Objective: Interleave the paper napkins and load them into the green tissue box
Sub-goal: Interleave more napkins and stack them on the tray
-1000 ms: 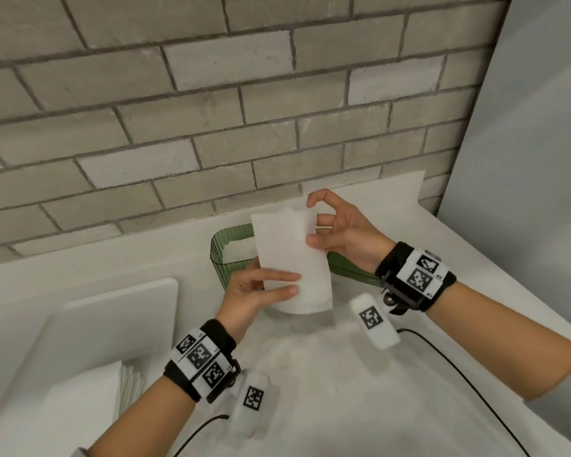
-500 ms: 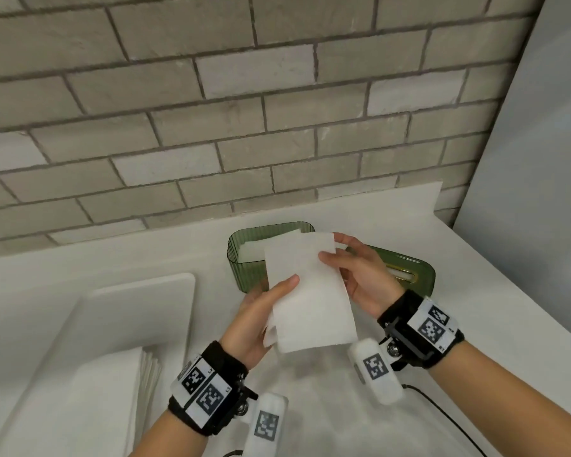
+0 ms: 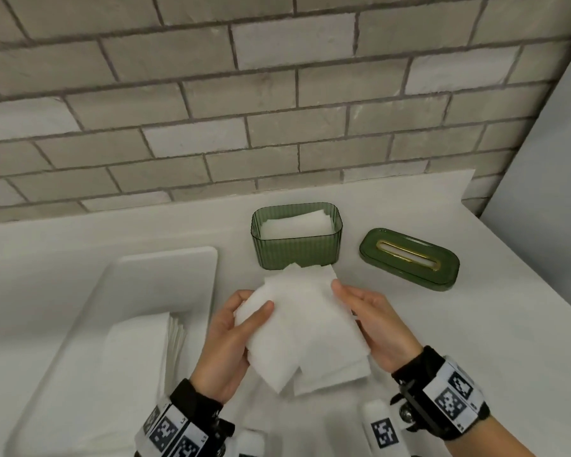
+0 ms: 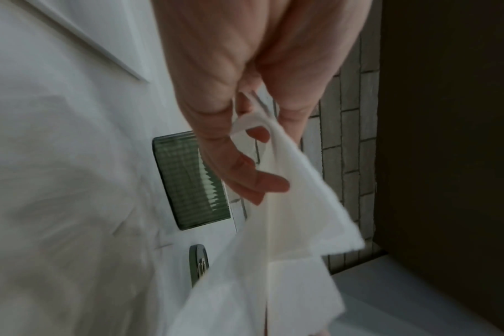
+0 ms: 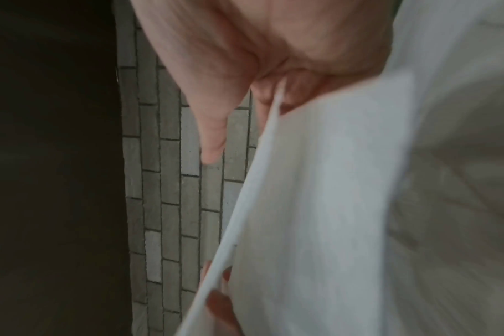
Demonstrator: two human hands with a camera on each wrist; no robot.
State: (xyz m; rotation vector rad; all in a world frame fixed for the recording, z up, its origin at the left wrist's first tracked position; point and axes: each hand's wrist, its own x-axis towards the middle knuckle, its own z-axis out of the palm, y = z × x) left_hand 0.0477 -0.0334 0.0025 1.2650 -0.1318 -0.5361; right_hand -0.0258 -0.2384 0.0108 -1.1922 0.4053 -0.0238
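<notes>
Both hands hold white paper napkins [image 3: 305, 328] just above the counter, in front of the green tissue box [image 3: 295, 253]. My left hand [image 3: 241, 319] pinches the left edge, thumb on top and fingers underneath; the left wrist view shows the napkin [image 4: 291, 204] folded over between thumb and fingers. My right hand [image 3: 360, 311] grips the right edge, thumb on top; its wrist view shows the napkins [image 5: 317, 204] caught between thumb and fingers. The lidless box holds napkins [image 3: 295, 225] inside.
The green lid [image 3: 409, 258] with a gold-rimmed slot lies right of the box. A white tray [image 3: 165, 278] at left holds a stack of napkins [image 3: 136, 354]. A brick wall runs behind the counter, and a grey panel stands at the right.
The hands have lowered the napkins from upright in front of the box to nearly flat, closer to me. The box and lid are now uncovered.
</notes>
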